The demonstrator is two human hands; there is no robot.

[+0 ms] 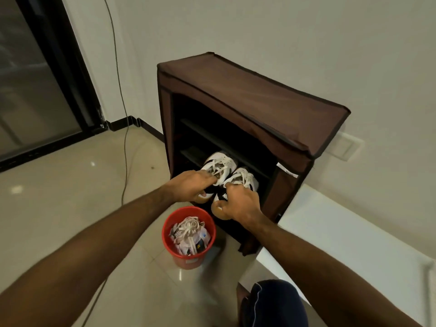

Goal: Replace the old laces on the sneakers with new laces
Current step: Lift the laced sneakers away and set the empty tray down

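Two laced white sneakers gripped, fabric rack; both hands.

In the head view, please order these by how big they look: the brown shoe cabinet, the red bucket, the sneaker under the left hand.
1. Brown shoe cabinet, clearly the largest.
2. Red bucket.
3. Sneaker under the left hand, smallest as seen; the hand covers part of it, so this place is less sure.
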